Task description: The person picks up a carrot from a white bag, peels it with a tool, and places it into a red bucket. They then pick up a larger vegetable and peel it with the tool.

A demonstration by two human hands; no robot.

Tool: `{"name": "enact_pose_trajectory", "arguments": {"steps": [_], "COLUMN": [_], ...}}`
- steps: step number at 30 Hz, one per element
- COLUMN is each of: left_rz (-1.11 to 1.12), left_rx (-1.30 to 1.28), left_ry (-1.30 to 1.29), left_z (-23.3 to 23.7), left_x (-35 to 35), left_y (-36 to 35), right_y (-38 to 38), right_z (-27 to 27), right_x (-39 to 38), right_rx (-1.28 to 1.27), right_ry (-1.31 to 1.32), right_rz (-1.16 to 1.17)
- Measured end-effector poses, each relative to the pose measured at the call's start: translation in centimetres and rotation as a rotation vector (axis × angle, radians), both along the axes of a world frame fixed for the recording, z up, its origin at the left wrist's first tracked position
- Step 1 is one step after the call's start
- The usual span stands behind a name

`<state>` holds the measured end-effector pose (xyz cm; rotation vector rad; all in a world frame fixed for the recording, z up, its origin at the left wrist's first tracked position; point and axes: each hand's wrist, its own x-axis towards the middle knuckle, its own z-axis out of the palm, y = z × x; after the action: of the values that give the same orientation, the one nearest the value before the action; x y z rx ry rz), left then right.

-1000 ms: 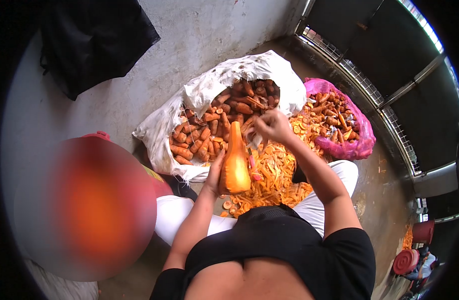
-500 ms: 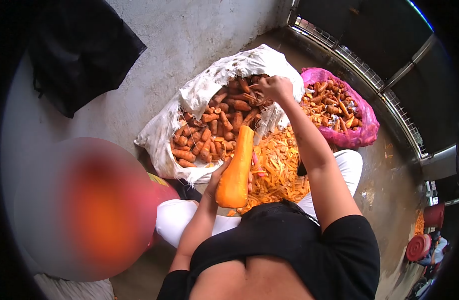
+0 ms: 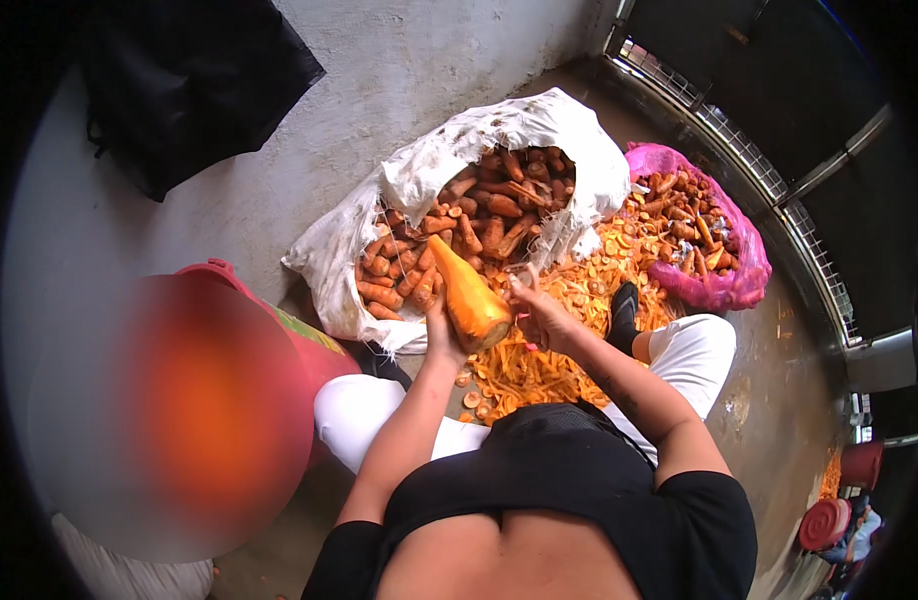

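Observation:
My left hand [image 3: 444, 325] is wrapped around the lower side of a large peeled carrot [image 3: 469, 292], bright orange, its narrow tip angled up and left. The wide end is brownish and faces me. Close beside it on the right, my right hand [image 3: 547, 315] has its fingers curled around a small pale tool that looks like a peeler [image 3: 522, 280]; it is blurred and partly hidden by the fingers. Below both hands lies a heap of orange carrot peelings [image 3: 539, 375] with cut round ends among them. A white sack [image 3: 399, 185] of unpeeled carrots [image 3: 494, 205] lies open just beyond.
A pink mesh sack [image 3: 749, 265] with carrot pieces stands at the right. To the left is a red tub [image 3: 304, 360], largely blurred out. A black cloth or bag [image 3: 194, 90] hangs by the wall. A person [image 3: 859, 535] sits near red containers at far right.
My right hand has come back from above the white sack to beside the carrot. The carrot has tilted, its tip swinging left and its wide end rightward. The view has shifted slightly.

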<state>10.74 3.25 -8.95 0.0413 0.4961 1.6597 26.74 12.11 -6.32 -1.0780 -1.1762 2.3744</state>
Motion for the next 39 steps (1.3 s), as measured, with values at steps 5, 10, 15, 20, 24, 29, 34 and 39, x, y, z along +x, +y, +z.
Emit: {"name": "enact_pose_trajectory", "arguments": {"steps": [5,10,15,20,24,29,34,39], "left_rz": [-0.032,-0.114,-0.083,-0.063,-0.046,-0.016,0.057,0.025], "left_rx": [-0.136,-0.18,-0.036,0.133,0.094,-0.017,-0.08,-0.202], "left_ry": [0.165,0.474,0.192,-0.058,-0.065,-0.114,-0.452,-0.199], "left_z": [-2.0,1.1,2.5,3.4,4.6,2.3,0.1,-0.5], "left_x": [-1.2,0.0,-1.8,-1.9,-2.1,-1.3,2.8,3.4], "left_y": [1.3,-0.3,-1.3,-2.5,-3.7,-3.7,-4.2,-3.5], "right_y": [-1.5,-3.2,-3.2,0.2,2.0,2.3,1.4,0.3], "right_z": [1.6,1.4,3.8,6.3,7.6,7.3,9.4,10.1], "right_x": [-1.2,-1.6,-0.8,0.9,2.3,4.1,3.3,2.1], "right_rx": [0.19,0.395,0.761,0.772,0.574,0.56,0.698,1.466], "right_ry": [0.002,0.049,-0.059,-0.166,-0.157,-0.099,-0.22,-0.479], "right_rz": [-0.026,-0.115,0.254,0.118,0.009,-0.136,-0.031,0.235]}}
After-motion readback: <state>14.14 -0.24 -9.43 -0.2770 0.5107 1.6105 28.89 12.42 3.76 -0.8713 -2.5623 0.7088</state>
